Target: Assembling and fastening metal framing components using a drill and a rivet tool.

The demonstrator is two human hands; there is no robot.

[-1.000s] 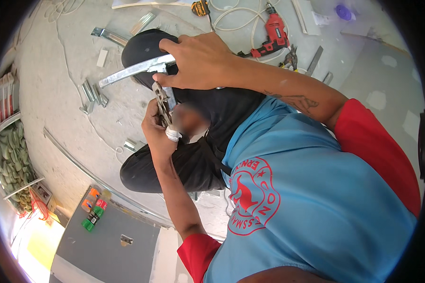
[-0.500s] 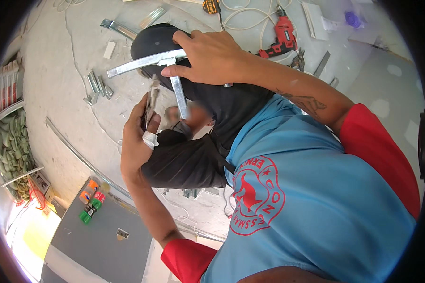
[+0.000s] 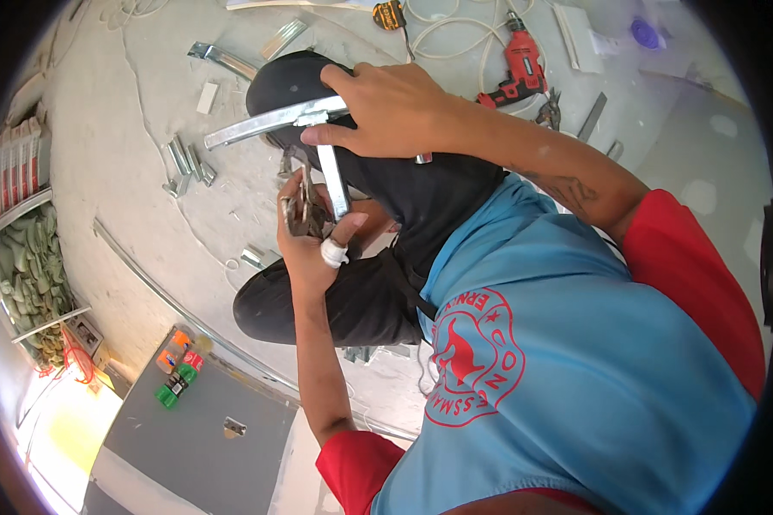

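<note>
My right hand point(image 3: 395, 110) grips a T-shaped piece of galvanized metal channel point(image 3: 262, 122) at its joint, fingers over the top and thumb below. One bar points left over my black-trousered knee point(image 3: 283, 75); the short leg point(image 3: 333, 180) points down toward my left hand. My left hand point(image 3: 311, 262), with white wrapping on its thumb, is closed round a worn pair of pliers point(image 3: 305, 206). The pliers' head is just left of the short leg; whether they touch cannot be made out.
Around me lie a red drill point(image 3: 521, 64), a tape measure point(image 3: 388, 15), cut metal pieces point(image 3: 189, 160) and a white cable point(image 3: 455, 45). A long metal channel point(image 3: 176, 302) runs along the left. Bottles point(image 3: 179, 384) lie by a grey panel point(image 3: 193, 446).
My left hand has moved right and inward with the pliers, closer to the short leg of the channel. My right hand keeps its hold. My lower knee now reaches farther left.
</note>
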